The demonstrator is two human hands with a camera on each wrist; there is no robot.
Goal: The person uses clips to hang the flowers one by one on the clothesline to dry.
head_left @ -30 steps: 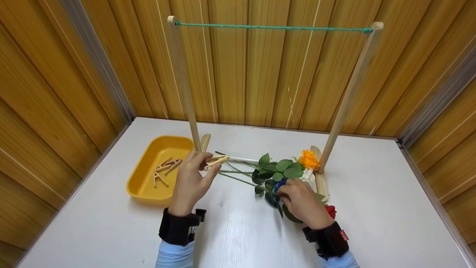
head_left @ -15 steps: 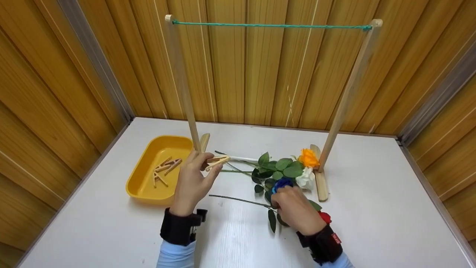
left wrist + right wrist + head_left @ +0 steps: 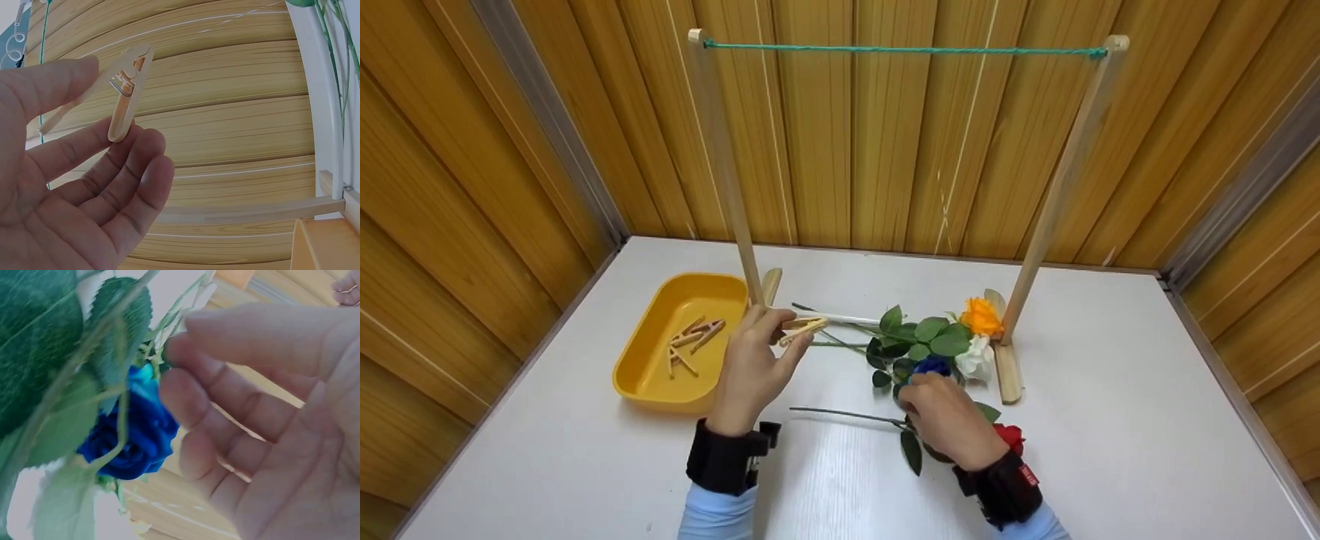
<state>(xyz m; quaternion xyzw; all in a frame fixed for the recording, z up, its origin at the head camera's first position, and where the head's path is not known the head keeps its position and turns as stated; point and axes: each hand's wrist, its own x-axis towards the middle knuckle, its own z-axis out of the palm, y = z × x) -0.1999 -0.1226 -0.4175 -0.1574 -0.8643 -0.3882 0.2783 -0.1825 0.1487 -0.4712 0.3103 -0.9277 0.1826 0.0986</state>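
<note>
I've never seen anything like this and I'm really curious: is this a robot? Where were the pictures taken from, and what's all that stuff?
No robot here, just a person's two bare hands! The wide picture comes from a camera on the person's head, looking down. The close-ups come from a camera on each wrist. On the white table are an orange rose, a white rose, a blue rose, a red rose and a yellow tray with wooden clothespins inside. A green string stretches between two wooden posts. The left grip, meaning that hand, pinches another clothespin. The right grip is among the flowers; I can't tell if it holds a stem.
</note>
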